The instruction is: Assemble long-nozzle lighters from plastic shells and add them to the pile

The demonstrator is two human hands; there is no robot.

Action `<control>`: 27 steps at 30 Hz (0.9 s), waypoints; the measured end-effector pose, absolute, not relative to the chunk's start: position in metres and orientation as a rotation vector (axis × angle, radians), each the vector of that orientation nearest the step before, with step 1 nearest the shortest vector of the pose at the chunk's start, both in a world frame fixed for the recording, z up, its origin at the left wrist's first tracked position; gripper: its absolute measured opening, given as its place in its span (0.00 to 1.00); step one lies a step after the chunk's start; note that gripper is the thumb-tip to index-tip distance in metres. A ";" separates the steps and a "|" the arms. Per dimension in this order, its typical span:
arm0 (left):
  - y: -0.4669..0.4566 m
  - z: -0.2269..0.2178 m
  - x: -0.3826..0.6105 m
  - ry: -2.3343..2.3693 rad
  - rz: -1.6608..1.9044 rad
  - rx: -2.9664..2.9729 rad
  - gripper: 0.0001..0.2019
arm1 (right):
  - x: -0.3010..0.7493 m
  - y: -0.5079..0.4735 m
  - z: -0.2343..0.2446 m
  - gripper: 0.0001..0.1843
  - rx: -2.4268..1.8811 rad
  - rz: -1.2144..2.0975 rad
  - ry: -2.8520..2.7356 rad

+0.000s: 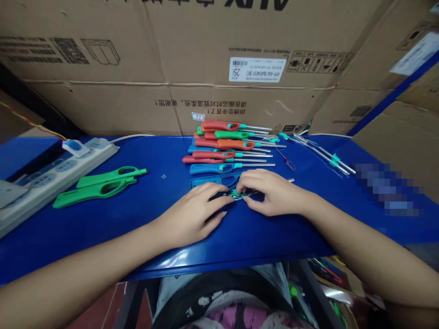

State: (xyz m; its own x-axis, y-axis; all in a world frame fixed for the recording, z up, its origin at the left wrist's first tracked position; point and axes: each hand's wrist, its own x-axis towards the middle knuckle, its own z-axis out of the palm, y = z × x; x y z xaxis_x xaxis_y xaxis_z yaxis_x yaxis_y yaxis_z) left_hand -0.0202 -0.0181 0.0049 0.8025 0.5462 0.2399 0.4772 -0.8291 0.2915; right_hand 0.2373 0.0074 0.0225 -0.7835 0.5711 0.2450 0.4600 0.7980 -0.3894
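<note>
Our right hand [270, 192] pinches a green part [235, 193], our left hand [194, 211] spread-fingered; far lighters [214, 156] look finished, green casings [92, 197] at left unassembled.

A blue lighter casing [213, 178] lies beside a small green part [234, 193].

A blue table [137, 205] bears lighters [230, 144], a screwdriver [289, 162] and, seemingly, pins [163, 176]

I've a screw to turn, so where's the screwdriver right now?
In the head view, the screwdriver lies right of centre on the blue table, beyond the right hand and beside the metal ends of the lighters.
</note>
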 end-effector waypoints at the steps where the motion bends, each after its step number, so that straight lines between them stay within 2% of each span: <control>1: -0.018 0.004 -0.020 0.796 0.456 2.776 0.18 | 0.239 0.008 0.023 0.11 -0.778 0.436 -2.668; 11: -0.015 -0.002 -0.021 0.779 0.432 2.773 0.20 | 0.241 0.007 0.028 0.10 -0.820 0.415 -2.725; 15: -0.016 -0.003 -0.020 0.776 0.434 2.783 0.20 | 0.240 0.010 0.022 0.11 -0.859 0.266 -2.625; 19: -0.015 -0.005 -0.021 0.768 0.440 2.793 0.22 | 0.240 0.017 0.014 0.16 -0.939 0.107 -2.588; 23: -0.013 -0.005 -0.023 0.749 0.453 2.780 0.22 | 0.241 0.021 0.007 0.24 -0.980 0.086 -2.606; 27: -0.010 -0.004 -0.024 0.711 0.499 2.753 0.22 | 0.242 0.024 0.003 0.17 -1.036 0.114 -2.582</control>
